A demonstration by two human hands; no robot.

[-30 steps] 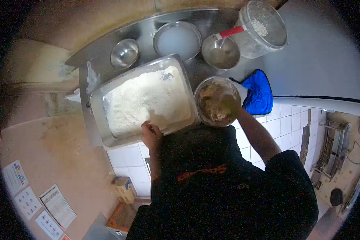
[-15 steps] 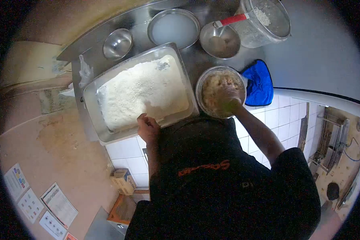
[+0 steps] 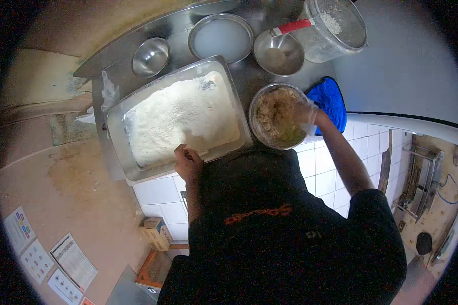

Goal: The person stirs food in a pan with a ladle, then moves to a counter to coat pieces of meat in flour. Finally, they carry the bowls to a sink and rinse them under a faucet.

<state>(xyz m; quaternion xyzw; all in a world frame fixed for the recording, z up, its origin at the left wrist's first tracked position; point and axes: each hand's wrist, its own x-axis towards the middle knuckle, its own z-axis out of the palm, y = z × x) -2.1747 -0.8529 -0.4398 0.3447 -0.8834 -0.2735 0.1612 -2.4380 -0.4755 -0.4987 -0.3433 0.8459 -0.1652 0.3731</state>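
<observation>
My left hand (image 3: 189,161) is at the near rim of a large metal tray (image 3: 118,161) of white flour (image 3: 178,117). Its fingers are curled in loosely, and I see nothing in them. My right hand (image 3: 305,113), which seems to wear a thin clear glove, reaches into a round tub (image 3: 253,127) at its right wall. Inside is a wet, brownish, lumpy mixture (image 3: 277,114). Blur and the mixture hide those fingers.
Behind stand a small steel bowl (image 3: 150,57), a pan of cloudy liquid (image 3: 221,38) and another steel bowl (image 3: 279,58). A red-handled strainer (image 3: 292,27) lies over a flour bucket (image 3: 320,48). A blue cloth (image 3: 331,104) is beside the tub.
My right hand has moved from the middle of the mixture to the tub's right side, so more of the mixture shows. My left hand has stayed in place.
</observation>
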